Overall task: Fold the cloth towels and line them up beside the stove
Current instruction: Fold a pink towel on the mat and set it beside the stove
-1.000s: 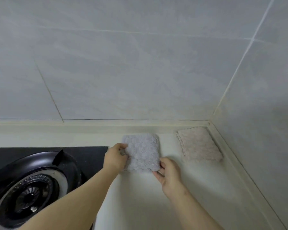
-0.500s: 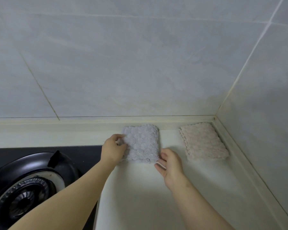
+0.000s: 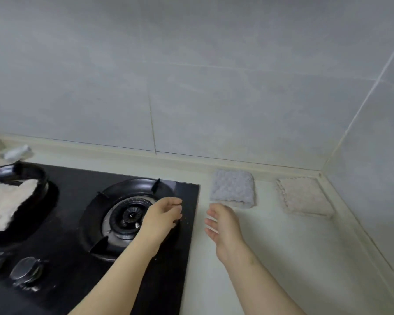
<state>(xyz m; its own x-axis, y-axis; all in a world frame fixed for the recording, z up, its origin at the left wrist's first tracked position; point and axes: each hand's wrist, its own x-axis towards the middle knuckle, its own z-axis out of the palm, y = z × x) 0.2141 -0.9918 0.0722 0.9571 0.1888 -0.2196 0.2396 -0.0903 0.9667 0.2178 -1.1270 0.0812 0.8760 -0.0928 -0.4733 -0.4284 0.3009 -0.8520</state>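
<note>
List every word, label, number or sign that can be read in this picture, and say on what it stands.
None can be read.
The stove and its knobs: any marks are too blurred to read.
The grey towel and the pink towel: no label shows.

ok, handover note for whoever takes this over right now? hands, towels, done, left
Left hand: loosely curled, empty, above the right burner of the black glass stove.
Right hand: open, empty, above the pale counter, just short of the folded grey fluffy towel.
Done: grey towel and folded pink fluffy towel lie flat, apart, in a row by the back wall, right of the stove.
Left: cream cloth towel lies loose over the left burner, apparently unfolded; fold it, add to the row.
</note>
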